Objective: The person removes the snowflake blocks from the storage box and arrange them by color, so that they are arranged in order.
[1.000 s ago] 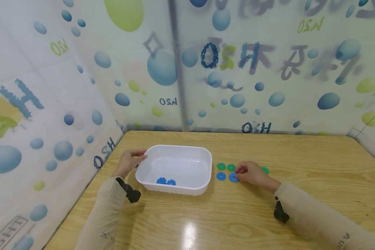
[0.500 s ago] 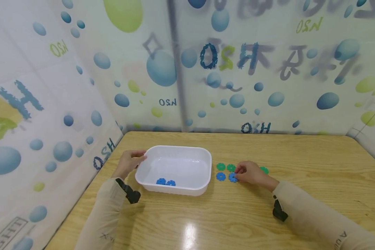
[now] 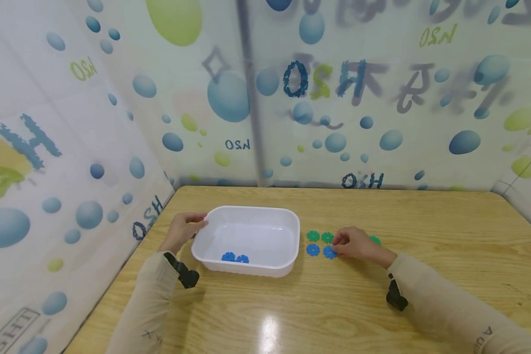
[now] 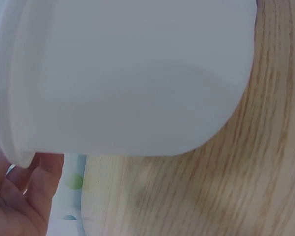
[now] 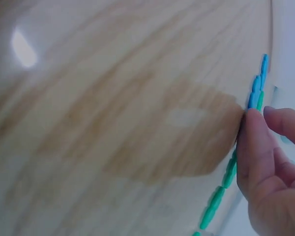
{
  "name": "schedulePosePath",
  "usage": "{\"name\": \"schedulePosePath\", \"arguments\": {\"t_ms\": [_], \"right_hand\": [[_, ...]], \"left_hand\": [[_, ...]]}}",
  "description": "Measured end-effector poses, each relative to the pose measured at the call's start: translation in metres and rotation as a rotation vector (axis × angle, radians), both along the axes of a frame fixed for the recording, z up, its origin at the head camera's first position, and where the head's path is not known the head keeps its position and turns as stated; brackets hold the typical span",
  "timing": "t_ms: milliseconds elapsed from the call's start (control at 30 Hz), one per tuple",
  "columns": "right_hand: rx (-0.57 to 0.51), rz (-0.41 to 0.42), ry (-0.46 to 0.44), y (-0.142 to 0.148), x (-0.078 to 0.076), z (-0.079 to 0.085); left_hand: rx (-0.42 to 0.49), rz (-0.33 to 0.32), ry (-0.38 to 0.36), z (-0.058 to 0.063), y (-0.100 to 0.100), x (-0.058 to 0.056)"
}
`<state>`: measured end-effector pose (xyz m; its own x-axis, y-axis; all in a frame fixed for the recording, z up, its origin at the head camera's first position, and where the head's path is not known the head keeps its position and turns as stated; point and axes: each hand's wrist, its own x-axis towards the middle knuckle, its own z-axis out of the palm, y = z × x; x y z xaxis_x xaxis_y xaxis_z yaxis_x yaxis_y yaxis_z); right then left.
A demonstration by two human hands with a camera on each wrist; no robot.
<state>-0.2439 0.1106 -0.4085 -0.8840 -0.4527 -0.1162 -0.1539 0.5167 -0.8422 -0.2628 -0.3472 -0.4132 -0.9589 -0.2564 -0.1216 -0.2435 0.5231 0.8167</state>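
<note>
Booth with bubble-print curtains (image 3: 194, 83)

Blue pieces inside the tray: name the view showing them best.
The head view: it looks into the white tray, showing both blue pieces. Left wrist shows only the tray's outside; right wrist shows neither piece.

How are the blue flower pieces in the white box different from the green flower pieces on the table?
The blue flower pieces sit inside the white box, but the green flower pieces lie on the table. The white box's front hides the blue flower pieces' bottom edges, while the right hand hides part of the green row. Both are round with notched, flower-like edges.
</note>
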Motion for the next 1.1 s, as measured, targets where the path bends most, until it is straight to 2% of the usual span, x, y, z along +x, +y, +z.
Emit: {"name": "schedulePosePath", "arguments": {"t_ms": [100, 133, 233, 333, 433, 500, 600, 767, 867, 1000, 1033, 1100], "right_hand": [[0.001, 0.017, 0.019, 0.003, 0.000, 0.004], [0.001, 0.017, 0.026, 0.003, 0.000, 0.005], [0.007, 0.025, 0.057, 0.005, -0.001, 0.011], [-0.022, 0.033, 0.050, 0.005, -0.001, 0.020], [-0.062, 0.051, 0.030, 0.002, -0.001, 0.030], [-0.088, 0.060, 0.016, -0.002, -0.001, 0.036], [-0.111, 0.077, 0.000, -0.011, 0.000, 0.045], [-0.114, 0.112, 0.007, -0.036, 0.003, 0.060], [-0.104, 0.134, 0.014, -0.055, 0.005, 0.066], [-0.073, 0.176, 0.028, -0.082, 0.007, 0.070], [-0.065, 0.183, 0.027, -0.089, 0.008, 0.070], [-0.051, 0.203, 0.022, -0.103, 0.009, 0.070]], "left_hand": [[0.022, -0.013, -0.010, 0.014, 0.009, 0.009], [0.012, -0.024, -0.002, 0.012, 0.007, 0.008], [-0.023, -0.014, 0.026, -0.005, -0.002, -0.005], [-0.057, 0.001, 0.048, -0.025, -0.014, -0.019], [-0.066, 0.004, 0.051, -0.033, -0.019, -0.023], [-0.065, 0.005, 0.058, -0.033, -0.019, -0.023], [-0.040, 0.006, 0.041, -0.023, -0.013, -0.018], [0.008, -0.001, -0.034, 0.013, 0.007, 0.006], [-0.002, -0.010, -0.057, 0.031, 0.018, 0.019], [-0.026, -0.003, -0.057, 0.036, 0.022, 0.021], [-0.023, -0.008, -0.049, 0.034, 0.021, 0.020], [-0.014, 0.008, -0.031, 0.020, 0.014, 0.012]]}}
